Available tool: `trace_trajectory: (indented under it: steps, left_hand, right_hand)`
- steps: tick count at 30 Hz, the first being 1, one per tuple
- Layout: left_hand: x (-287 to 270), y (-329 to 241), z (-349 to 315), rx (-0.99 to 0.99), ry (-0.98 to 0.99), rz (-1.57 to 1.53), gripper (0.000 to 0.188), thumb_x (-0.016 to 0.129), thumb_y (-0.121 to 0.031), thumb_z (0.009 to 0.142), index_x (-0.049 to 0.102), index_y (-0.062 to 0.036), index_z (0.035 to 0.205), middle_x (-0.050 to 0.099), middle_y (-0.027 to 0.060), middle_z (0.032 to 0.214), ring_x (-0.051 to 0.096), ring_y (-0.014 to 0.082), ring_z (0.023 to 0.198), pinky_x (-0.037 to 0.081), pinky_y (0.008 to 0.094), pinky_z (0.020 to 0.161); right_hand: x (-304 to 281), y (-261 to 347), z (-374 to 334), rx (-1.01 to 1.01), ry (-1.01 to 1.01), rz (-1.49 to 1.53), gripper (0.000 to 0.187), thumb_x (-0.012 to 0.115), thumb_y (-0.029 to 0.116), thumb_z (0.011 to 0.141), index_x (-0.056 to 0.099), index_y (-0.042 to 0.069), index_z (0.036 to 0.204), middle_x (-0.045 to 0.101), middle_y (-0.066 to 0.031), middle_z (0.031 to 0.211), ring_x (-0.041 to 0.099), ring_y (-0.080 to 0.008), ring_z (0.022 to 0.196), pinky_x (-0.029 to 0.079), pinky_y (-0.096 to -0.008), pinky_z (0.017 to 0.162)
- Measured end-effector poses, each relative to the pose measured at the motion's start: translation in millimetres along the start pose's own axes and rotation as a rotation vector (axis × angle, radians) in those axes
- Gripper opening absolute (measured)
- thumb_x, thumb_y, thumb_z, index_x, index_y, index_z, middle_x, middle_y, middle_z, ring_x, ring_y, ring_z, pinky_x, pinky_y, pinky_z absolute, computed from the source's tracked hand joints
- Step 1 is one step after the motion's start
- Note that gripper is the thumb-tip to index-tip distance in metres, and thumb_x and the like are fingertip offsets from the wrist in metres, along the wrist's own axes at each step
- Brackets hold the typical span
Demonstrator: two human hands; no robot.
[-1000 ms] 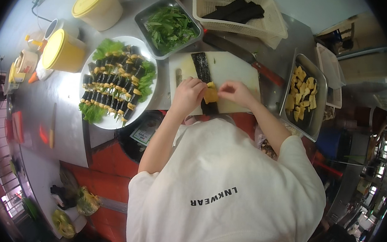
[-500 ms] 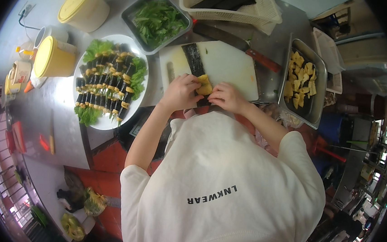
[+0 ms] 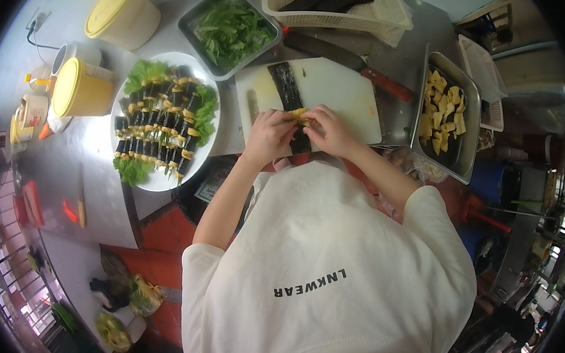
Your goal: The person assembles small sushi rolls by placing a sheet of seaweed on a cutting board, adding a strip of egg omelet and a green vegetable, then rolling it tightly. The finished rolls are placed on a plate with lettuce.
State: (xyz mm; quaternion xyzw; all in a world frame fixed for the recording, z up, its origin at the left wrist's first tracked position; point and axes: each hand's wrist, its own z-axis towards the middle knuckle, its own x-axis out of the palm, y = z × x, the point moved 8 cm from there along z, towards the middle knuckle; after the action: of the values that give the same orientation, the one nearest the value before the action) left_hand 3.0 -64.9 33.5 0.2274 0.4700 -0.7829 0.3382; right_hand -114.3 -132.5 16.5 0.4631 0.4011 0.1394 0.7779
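Observation:
A long dark seaweed strip (image 3: 285,87) lies across the white cutting board (image 3: 339,91). Near its close end, my left hand (image 3: 272,134) and my right hand (image 3: 327,129) are closed from either side on a yellow, soft-looking sheet-like food piece (image 3: 297,113). This piece sits on the strip and is being folded or rolled; fingers cover most of it, and whether anything is inside cannot be seen. The strip's near end (image 3: 301,143) shows between my hands. Left of the board, a white round plate (image 3: 207,141) bears rows of dark seaweed rolls with yellow bands, edged with lettuce.
Beyond the board lie a large knife (image 3: 383,82), a metal tray (image 3: 184,23) of green leaves and a white basket (image 3: 338,23) with dark seaweed sheets. A metal tray (image 3: 464,165) of yellow pieces stands right. Yellow-lidded tubs (image 3: 82,88) are at left.
The yellow piece lay flatter and now looks folded up into a narrower shape. My right hand has moved up and onto it from its near edge.

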Motion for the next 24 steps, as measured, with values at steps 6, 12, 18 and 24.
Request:
trace_trajectory:
  steps: [6,12,18,24]
  left_hand:
    - [2.6,11.6,7.8,-0.086,-0.001,-0.087,0.014,0.071,-0.003,0.071,0.069,0.0001,0.084,0.064,0.0117,0.083,0.061,0.0305,0.078,0.050,0.0388,0.070]
    - [-8.4,-7.6,16.6,-0.150,0.061,-0.003,0.014,0.071,-0.003,0.072,0.070,0.0002,0.086,0.065,0.0133,0.083,0.062,0.0311,0.078,0.051,0.0381,0.069]
    - [2.1,20.3,11.9,-0.279,0.043,-0.143,0.014,0.070,-0.002,0.073,0.070,0.0002,0.088,0.064,0.0148,0.084,0.062,0.0313,0.076,0.051,0.0365,0.070]
    - [4.9,30.1,7.7,-0.418,-0.043,-0.261,0.022,0.070,-0.001,0.075,0.069,-0.0021,0.097,0.061,0.0144,0.086,0.062,0.0308,0.073,0.052,0.0368,0.068]
  right_hand:
    - [2.1,14.1,-10.1,-0.311,0.034,-0.270,0.020,0.069,0.013,0.079,0.062,0.004,0.096,0.055,-0.0091,0.094,0.056,-0.0270,0.088,0.047,-0.0375,0.077]
    - [8.1,-0.4,4.7,-0.086,0.016,-0.272,0.016,0.066,0.010,0.081,0.063,0.003,0.095,0.055,-0.0106,0.092,0.057,-0.0289,0.086,0.048,-0.0375,0.076]
    - [1.9,-1.8,17.0,0.071,-0.021,0.004,0.017,0.065,0.007,0.082,0.063,0.003,0.098,0.055,-0.0110,0.093,0.056,-0.0296,0.084,0.048,-0.0387,0.076]
    - [2.3,-2.7,5.3,-0.234,0.002,-0.245,0.023,0.065,0.008,0.082,0.062,0.005,0.104,0.055,-0.0089,0.102,0.055,-0.0264,0.089,0.046,-0.0376,0.080]
